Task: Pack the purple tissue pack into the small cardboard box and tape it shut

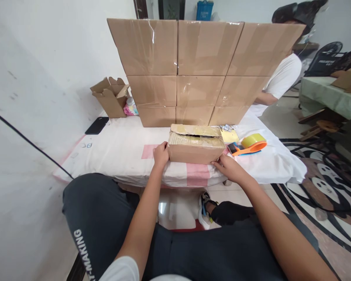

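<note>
Stack of taped cardboard boxes (199, 74), three wide and three high, stands at the far side of a low table with a white and pink cloth (117, 152). Behind the stack's right end, another person in a white shirt (283, 78), partly hidden. Open empty carton (109, 97) sits left of the stack near the wall, black phone (97, 125) flat on the cloth in front of it. Small cardboard box (196, 146) lies at the near table edge, centre, long axis running left-right across the view, one long side facing the wearer, top flaps closed with worn tape and a dark slit showing. Left hand (161, 155) presses against the box's left end, fingers curled on the corner; right hand (229, 168) rests at the lower right corner, fingers touching the box, so both hands clamp it between them. Orange tape dispenser with a yellow roll (251, 144) lies just right of the box, handle pointing toward it.
</note>
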`<state>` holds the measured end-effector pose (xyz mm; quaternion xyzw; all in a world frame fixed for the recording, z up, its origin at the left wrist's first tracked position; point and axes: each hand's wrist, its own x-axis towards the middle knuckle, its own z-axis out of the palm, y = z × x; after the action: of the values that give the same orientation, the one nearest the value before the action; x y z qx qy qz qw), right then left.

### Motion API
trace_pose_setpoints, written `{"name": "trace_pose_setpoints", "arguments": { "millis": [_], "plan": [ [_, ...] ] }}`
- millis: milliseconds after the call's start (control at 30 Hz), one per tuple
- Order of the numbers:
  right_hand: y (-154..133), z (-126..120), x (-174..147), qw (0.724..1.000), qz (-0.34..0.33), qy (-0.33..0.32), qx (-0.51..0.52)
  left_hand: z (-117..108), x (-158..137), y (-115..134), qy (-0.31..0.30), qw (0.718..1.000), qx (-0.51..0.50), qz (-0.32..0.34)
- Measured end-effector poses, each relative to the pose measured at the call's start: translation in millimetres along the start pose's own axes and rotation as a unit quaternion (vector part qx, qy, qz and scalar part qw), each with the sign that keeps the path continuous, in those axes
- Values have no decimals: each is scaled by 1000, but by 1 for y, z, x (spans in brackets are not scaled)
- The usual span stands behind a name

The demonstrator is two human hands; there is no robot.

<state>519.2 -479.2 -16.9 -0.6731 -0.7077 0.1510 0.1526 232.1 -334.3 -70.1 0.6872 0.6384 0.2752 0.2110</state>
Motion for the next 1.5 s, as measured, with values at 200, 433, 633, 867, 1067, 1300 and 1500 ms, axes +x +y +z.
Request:
{"name": "trace_pose_setpoints", "arguments": {
  "millis": [200,433,633,867,1067,1300,1500],
  "plan": [
    [-2,-1,1,1000,8,-10,-15,-1,0,1,1,1000,2,-3],
    [-4,-2,3,999,19,-12,-23,-2,-1,3,-1,1000,0,-4],
    [-1,-2,2,999,24,-19,-23,-2,-1,2,-4,1000,-5,4],
    [1,-1,3,1000,12,-8,-14,-1,0,1,-7,1000,-9,4],
    [3,-1,3,1000,6,-7,-21,-2,0,2,-9,1000,-8,1],
    [0,-1,3,1000,12,-14,-25,-2,0,3,-10,1000,-9,-1],
    [0,-1,3,1000,8,-12,-28,-3,-1,3,-9,1000,-12,2]
  ]
}}
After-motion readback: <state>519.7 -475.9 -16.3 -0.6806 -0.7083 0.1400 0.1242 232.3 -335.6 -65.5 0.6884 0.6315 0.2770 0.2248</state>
